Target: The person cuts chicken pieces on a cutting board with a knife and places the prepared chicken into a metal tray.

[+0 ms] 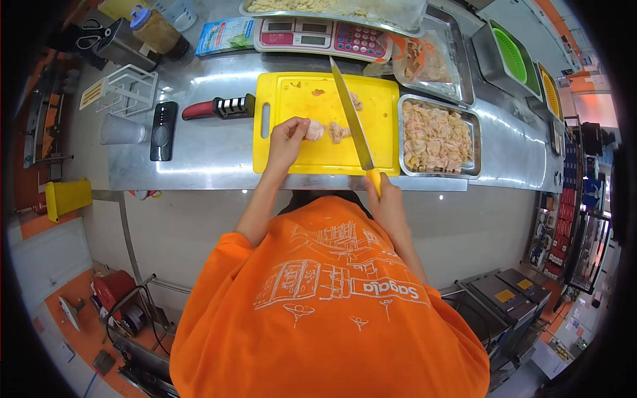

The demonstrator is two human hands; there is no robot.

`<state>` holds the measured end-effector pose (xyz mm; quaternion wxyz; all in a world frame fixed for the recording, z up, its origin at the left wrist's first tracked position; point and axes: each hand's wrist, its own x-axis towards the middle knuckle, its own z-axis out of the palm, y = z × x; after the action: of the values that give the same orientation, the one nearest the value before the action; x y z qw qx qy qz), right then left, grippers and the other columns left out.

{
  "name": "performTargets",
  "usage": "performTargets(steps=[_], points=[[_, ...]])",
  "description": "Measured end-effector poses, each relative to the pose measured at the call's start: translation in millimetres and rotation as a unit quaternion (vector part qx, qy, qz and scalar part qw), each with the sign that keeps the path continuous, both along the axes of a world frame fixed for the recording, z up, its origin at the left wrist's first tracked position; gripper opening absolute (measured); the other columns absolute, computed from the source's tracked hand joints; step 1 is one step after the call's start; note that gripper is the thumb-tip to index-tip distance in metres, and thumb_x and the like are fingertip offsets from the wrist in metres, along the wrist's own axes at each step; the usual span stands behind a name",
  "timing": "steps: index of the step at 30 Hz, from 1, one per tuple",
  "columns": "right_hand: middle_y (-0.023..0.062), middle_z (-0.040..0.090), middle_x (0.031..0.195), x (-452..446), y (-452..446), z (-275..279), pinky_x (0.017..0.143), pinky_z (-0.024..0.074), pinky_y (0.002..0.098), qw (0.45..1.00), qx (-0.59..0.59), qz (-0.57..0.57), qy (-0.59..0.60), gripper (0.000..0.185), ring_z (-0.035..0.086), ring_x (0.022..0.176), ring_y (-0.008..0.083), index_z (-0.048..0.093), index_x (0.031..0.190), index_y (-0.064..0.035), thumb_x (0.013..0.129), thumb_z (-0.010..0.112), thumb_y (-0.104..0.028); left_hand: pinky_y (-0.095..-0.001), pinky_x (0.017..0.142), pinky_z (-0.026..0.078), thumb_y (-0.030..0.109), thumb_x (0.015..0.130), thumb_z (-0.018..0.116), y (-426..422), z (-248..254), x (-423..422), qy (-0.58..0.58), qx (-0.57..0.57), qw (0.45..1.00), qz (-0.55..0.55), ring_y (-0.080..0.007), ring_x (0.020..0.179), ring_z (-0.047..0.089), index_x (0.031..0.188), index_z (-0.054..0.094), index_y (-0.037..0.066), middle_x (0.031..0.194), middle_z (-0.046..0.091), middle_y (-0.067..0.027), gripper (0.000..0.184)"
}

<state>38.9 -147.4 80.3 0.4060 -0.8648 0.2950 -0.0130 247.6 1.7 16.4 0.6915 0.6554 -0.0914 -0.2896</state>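
My left hand (287,138) pinches the edge of a pale piece of raw meat (315,131) on the yellow cutting board (279,86). In my right hand (386,198) is a long knife (352,109) by its yellow handle, its blade slanting up and left across the board. Small meat scraps (338,132) lie between the held piece and the blade. Another bit of meat (357,101) rests just right of the blade, and a reddish scrap (318,93) is near the top of the board.
Right of the board stands a metal tray of cut meat (438,136). A pink-and-white scale (322,36) is behind the board, with bagged meat (428,63) beside it. Leftward lie a knife sharpener (219,107), a phone (163,131) and a plastic cup (122,129).
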Motion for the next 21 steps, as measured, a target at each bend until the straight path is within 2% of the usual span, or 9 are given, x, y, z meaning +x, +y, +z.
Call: performTargets(steps=[4, 5, 6, 7, 9, 12, 16, 18, 21], points=[[0.0303, 0.061, 0.068, -9.0, -4.5, -7.6, 0.055, 0.0458, 0.051, 1.0, 0.013, -0.006, 0.014, 0.036, 0.062, 0.065, 0.048, 0.055, 0.094, 0.0085, 0.097, 0.058, -0.028, -0.0305, 0.077, 0.051, 0.017, 0.089, 0.069, 2.1, 0.5, 20.4, -0.116, 0.082, 0.988, -0.067, -0.0188, 0.086, 0.064, 0.105, 0.063, -0.002, 0.097, 0.068, -0.0092, 0.025], [0.0304, 0.061, 0.069, -11.5, -5.4, -9.4, 0.056, 0.0461, 0.0512, 1.0, 0.011, -0.006, 0.019, 0.037, 0.062, 0.066, 0.048, 0.055, 0.095, 0.0084, 0.097, 0.058, -0.029, -0.0328, 0.079, 0.051, 0.017, 0.086, 0.072, 4.8, -10.9, 23.0, -0.303, 0.201, 0.932, -0.007, -0.0221, 0.089, 0.063, 0.104, 0.063, 0.0, 0.096, 0.067, -0.0103, 0.026], [0.0304, 0.061, 0.069, -13.4, -6.7, -11.0, 0.056, 0.0461, 0.0512, 1.0, 0.012, -0.005, 0.017, 0.037, 0.062, 0.066, 0.048, 0.055, 0.095, 0.0084, 0.097, 0.058, -0.029, -0.0351, 0.08, 0.05, 0.017, 0.083, 0.074, 3.3, -5.6, 24.2, -0.475, 0.307, 0.823, 0.054, -0.0253, 0.091, 0.062, 0.103, 0.063, 0.001, 0.096, 0.065, -0.0114, 0.028], [0.0305, 0.062, 0.07, -14.9, -7.9, -12.5, 0.057, 0.0463, 0.0515, 1.0, 0.014, -0.003, 0.022, 0.037, 0.062, 0.067, 0.0482, 0.056, 0.097, 0.0081, 0.097, 0.058, -0.029, -0.0351, 0.08, 0.05, 0.017, 0.083, 0.074, 1.7, 0.0, 24.1, -0.478, 0.307, 0.821, 0.055, -0.0253, 0.091, 0.062, 0.103, 0.063, 0.001, 0.096, 0.065, -0.0114, 0.028], [0.0307, 0.062, 0.071, -16.5, -7.4, -12.4, 0.058, 0.0464, 0.0519, 0.999, 0.018, -0.004, 0.028, 0.037, 0.062, 0.069, 0.0484, 0.056, 0.098, 0.0078, 0.097, 0.058, -0.029, -0.0388, 0.082, 0.049, 0.017, 0.08, 0.074, -0.6, 13.8, 14.6, -0.416, 0.241, 0.876, 0.044, -0.031, 0.096, 0.058, 0.1, 0.063, 0.003, 0.094, 0.062, -0.0143, 0.027], [0.0309, 0.062, 0.072, -18.2, -2.0, -10.5, 0.058, 0.0462, 0.0525, 0.999, 0.028, 0.0, 0.034, 0.035, 0.061, 0.069, 0.0492, 0.056, 0.097, 0.0064, 0.097, 0.057, -0.029, -0.039, 0.077, 0.05, 0.014, 0.08, 0.074, -17.3, 17.6, -2.0, -0.493, 0.269, 0.826, -0.049, -0.0294, 0.092, 0.059, 0.095, 0.064, 0.003, 0.089, 0.06, -0.0132, 0.022], [0.031, 0.062, 0.072, -29.4, -1.0, -14.3, 0.058, 0.0464, 0.0539, 0.998, 0.04, 0.05, 0.023, 0.034, 0.061, 0.068, 0.0498, 0.055, 0.097, 0.0052, 0.097, 0.057, -0.029, -0.0376, 0.073, 0.05, 0.013, 0.082, 0.072, -23.7, -3.0, 6.7, -0.481, 0.279, 0.831, -0.006, -0.0285, 0.085, 0.061, 0.092, 0.065, 0.002, 0.086, 0.062, -0.0131, 0.016], [0.0309, 0.062, 0.071, -31.7, -2.3, -14.9, 0.058, 0.0465, 0.0543, 0.997, 0.031, 0.057, 0.053, 0.033, 0.061, 0.068, 0.0498, 0.055, 0.098, 0.0049, 0.097, 0.057, -0.028, -0.0347, 0.07, 0.051, 0.013, 0.087, 0.069, -18.1, 0.4, 9.9, -0.336, 0.226, 0.914, 0.028, -0.0232, 0.078, 0.065, 0.089, 0.066, 0.002, 0.086, 0.066, -0.0116, 0.011], [0.0308, 0.062, 0.07, -31.5, -9.4, -15.9, 0.057, 0.0466, 0.0544, 0.998, 0.015, 0.02, 0.06, 0.033, 0.06, 0.067, 0.0498, 0.055, 0.098, 0.0051, 0.097, 0.057, -0.028, -0.0257, 0.075, 0.05, 0.01, 0.093, 0.061, -15.6, 14.7, 9.6, -0.223, 0.174, 0.957, 0.067, -0.0143, 0.084, 0.067, 0.1, 0.066, 0.0, 0.095, 0.071, -0.0102, 0.013]])
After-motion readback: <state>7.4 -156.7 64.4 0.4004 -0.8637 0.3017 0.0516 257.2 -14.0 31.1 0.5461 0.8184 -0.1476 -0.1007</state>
